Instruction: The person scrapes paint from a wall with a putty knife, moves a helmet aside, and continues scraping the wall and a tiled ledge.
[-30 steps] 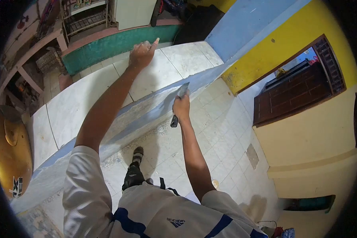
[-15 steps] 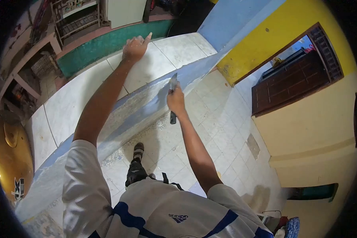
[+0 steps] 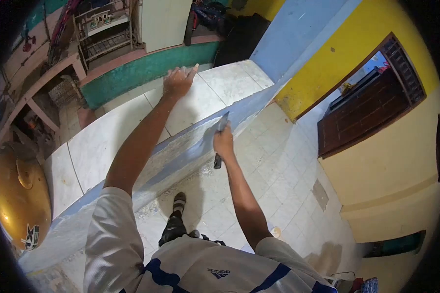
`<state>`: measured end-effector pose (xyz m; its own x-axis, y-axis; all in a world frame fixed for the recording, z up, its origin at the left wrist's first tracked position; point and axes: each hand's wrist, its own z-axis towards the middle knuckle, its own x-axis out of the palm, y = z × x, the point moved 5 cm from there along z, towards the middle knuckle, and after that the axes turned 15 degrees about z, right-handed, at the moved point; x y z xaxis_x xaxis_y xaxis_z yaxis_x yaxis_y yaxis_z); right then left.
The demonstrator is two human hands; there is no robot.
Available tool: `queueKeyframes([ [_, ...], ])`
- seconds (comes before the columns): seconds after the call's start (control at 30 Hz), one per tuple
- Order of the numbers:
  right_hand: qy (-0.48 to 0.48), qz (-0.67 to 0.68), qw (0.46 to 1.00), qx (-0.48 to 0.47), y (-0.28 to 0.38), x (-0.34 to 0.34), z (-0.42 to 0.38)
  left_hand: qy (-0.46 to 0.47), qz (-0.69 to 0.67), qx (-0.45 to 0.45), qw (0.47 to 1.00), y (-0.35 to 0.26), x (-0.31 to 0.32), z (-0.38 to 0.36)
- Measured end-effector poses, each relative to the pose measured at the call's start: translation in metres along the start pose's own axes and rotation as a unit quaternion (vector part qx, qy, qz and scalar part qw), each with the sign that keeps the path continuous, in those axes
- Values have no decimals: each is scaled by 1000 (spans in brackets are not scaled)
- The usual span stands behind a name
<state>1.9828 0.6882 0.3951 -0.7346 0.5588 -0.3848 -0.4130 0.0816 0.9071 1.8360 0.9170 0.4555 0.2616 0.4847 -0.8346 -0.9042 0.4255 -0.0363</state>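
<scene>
My right hand [image 3: 224, 142] is wrapped around the black handle [image 3: 217, 161] of a scraper. The metal scraper blade [image 3: 223, 121] points up at the side of a low wall [image 3: 181, 145], close under its top edge. Blue paint and rough whitish patches mix on that side. Across the white-tiled wall top [image 3: 107, 141], my left hand [image 3: 178, 82] rests at the far edge, thumb stretched out and fingers bent over the edge. It holds no tool.
A gold motorcycle tank [image 3: 20, 195] stands at the left end of the wall. Below lies a tiled floor [image 3: 264, 180] with pale crumbs along the wall's foot. A brown door [image 3: 362, 112] stands at right. Beyond the wall is a metal rack [image 3: 105, 36].
The view has shifted, so the scene sits lower and further right. The scraper blade is slightly lower against the wall's side. My left hand stays on the wall top.
</scene>
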Motion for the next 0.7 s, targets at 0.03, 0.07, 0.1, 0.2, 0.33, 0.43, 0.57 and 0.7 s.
queueKeyframes([
  [0.03,4,23,999,22,-12,4,10,-13,16,28,999,-1,-5,-2],
  [0.07,4,46,998,44,-31,2,30,-26,29,59,997,-4,-8,-4],
  [0.1,0,66,996,67,-45,-5,40,-20,34,66,997,-6,-9,-7],
  [0.2,18,48,998,24,-30,-13,35,-17,42,70,997,-5,-10,1],
  [0.33,21,66,997,19,-6,-10,13,-14,29,44,999,-4,-1,1],
  [0.43,36,86,986,137,1,-15,21,-8,-7,25,1000,-3,5,0],
  [0.57,26,40,998,48,-25,-15,20,-21,-42,24,999,-4,4,6],
  [0.7,39,32,997,50,-16,-24,25,-15,-39,-13,999,-11,-32,-1],
])
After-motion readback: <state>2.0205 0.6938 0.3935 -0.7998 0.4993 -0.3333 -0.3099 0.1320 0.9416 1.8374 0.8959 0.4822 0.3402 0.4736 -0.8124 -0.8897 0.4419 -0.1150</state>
